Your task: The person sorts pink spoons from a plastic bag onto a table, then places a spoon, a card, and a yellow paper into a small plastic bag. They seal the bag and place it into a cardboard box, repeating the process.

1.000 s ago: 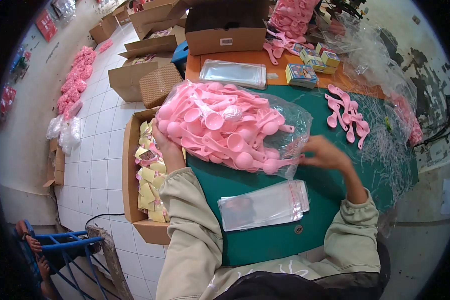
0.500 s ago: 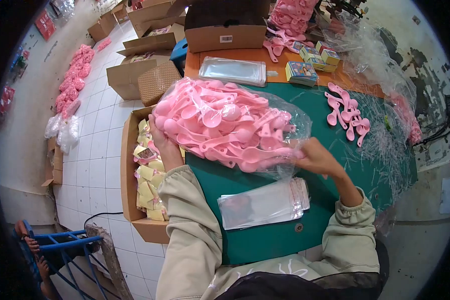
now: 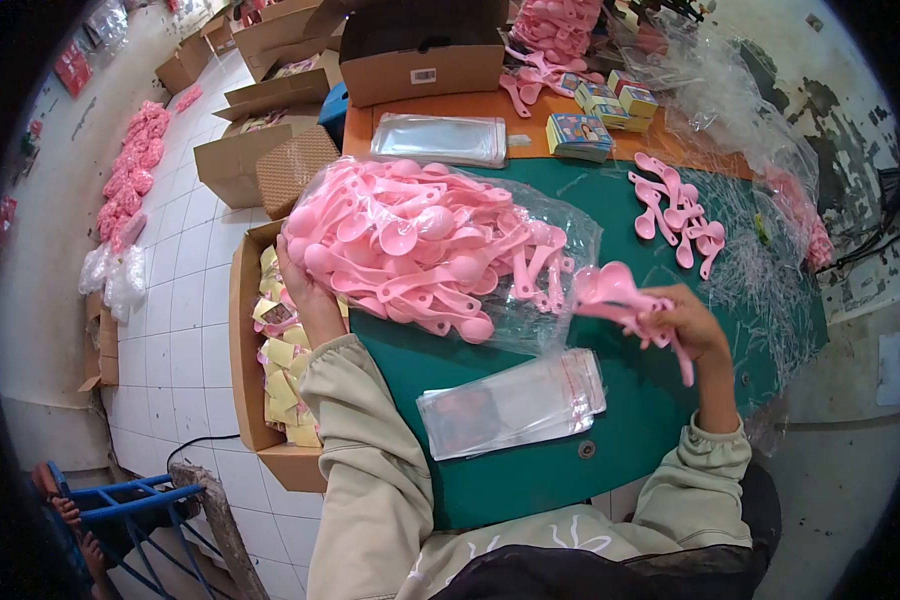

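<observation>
A clear plastic bag full of pink spoons (image 3: 410, 245) lies over the green table (image 3: 510, 490), its opening facing right. My left hand (image 3: 308, 295) holds the bag's left end from below. Several pink spoons (image 3: 610, 290) are gripped in my right hand (image 3: 688, 322), just right of the bag's opening. Beyond that hand, a small group of pink spoons (image 3: 678, 208) rests on the green surface. Flat clear plastic sleeves (image 3: 510, 405) lie nearer my body, below the bag.
A cardboard box of yellow-carded packets (image 3: 246, 380) stands left of the table. Behind are more clear sleeves (image 3: 438, 138), an open brown box (image 3: 420, 78) and stacked cards (image 3: 578, 137). Loose plastic (image 3: 760, 270) covers the right side. Another person's feet show at lower left.
My right hand has come out of the bag and moved right with several spoons in it. The view has shifted slightly. My left hand still supports the bag.
</observation>
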`<action>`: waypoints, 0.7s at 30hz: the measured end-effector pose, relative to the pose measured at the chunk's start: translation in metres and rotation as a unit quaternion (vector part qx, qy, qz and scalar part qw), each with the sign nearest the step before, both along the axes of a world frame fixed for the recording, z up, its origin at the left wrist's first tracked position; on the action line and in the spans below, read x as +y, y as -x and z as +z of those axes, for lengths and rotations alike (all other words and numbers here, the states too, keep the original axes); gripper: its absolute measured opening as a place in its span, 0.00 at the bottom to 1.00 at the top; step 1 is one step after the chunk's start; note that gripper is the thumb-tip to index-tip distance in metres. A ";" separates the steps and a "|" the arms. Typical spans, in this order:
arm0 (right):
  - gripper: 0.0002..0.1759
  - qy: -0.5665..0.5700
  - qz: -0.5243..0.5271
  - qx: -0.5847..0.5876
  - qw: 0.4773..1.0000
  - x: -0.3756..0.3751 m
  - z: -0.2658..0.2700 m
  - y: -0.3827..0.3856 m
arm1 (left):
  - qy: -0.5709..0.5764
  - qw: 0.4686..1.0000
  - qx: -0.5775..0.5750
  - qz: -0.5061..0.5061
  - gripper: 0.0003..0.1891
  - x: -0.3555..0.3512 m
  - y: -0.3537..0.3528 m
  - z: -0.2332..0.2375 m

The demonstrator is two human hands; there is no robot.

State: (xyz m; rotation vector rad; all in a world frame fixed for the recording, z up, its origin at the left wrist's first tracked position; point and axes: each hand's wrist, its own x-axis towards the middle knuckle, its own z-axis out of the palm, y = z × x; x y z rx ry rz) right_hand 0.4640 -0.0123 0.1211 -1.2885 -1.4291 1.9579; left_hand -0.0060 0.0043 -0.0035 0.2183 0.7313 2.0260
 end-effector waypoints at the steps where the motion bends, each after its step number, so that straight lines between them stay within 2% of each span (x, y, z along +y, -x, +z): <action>1: 0.21 -0.027 -0.014 -0.019 0.999 0.008 0.002 -0.013 | 0.001 1.000 0.010 0.003 0.23 -0.001 -0.002 0.000; 4: 0.20 -0.118 -0.039 -0.075 0.989 0.059 -0.007 -0.076 | 0.003 1.000 0.021 0.006 0.23 -0.002 -0.002 0.000; 6: 0.22 -0.149 -0.096 -0.034 0.984 0.080 0.014 -0.078 | 0.006 1.000 0.005 -0.003 0.23 -0.001 0.001 0.000; 9: 0.23 -0.207 -0.125 -0.113 0.964 0.124 0.007 -0.096 | 0.019 0.998 0.043 0.033 0.22 -0.007 -0.011 0.009; 10: 0.22 -0.355 -0.147 -0.322 0.865 0.124 0.000 -0.094 | 0.013 0.998 0.048 0.034 0.22 -0.006 -0.011 0.009; 11: 0.22 -0.478 -0.158 -0.507 0.700 0.121 -0.010 -0.091 | 0.008 0.998 0.054 0.036 0.22 -0.005 -0.010 0.007; 12: 0.21 -0.565 -0.157 -0.651 0.482 0.114 -0.015 -0.081 | 0.004 0.998 0.059 0.038 0.22 -0.005 -0.008 0.003; 14: 0.23 -0.594 -0.075 -0.480 0.641 0.092 -0.006 -0.037 | -0.004 1.000 0.014 0.016 0.22 0.003 0.004 -0.008; 15: 0.24 -0.505 0.040 -0.379 0.775 0.077 0.000 -0.006 | -0.007 1.000 -0.008 0.003 0.22 0.006 0.008 -0.012; 16: 0.25 -0.391 0.150 -0.260 0.870 0.061 0.002 0.023 | -0.011 1.000 -0.022 -0.004 0.22 0.005 0.008 -0.014; 18: 0.29 -0.544 0.188 -0.282 0.768 0.040 -0.026 0.058 | -0.019 0.999 -0.016 -0.020 0.22 0.003 0.004 -0.004; 21: 0.35 -0.544 0.088 -0.300 0.779 0.031 -0.045 0.101 | -0.014 1.000 -0.016 -0.017 0.22 0.003 0.004 -0.006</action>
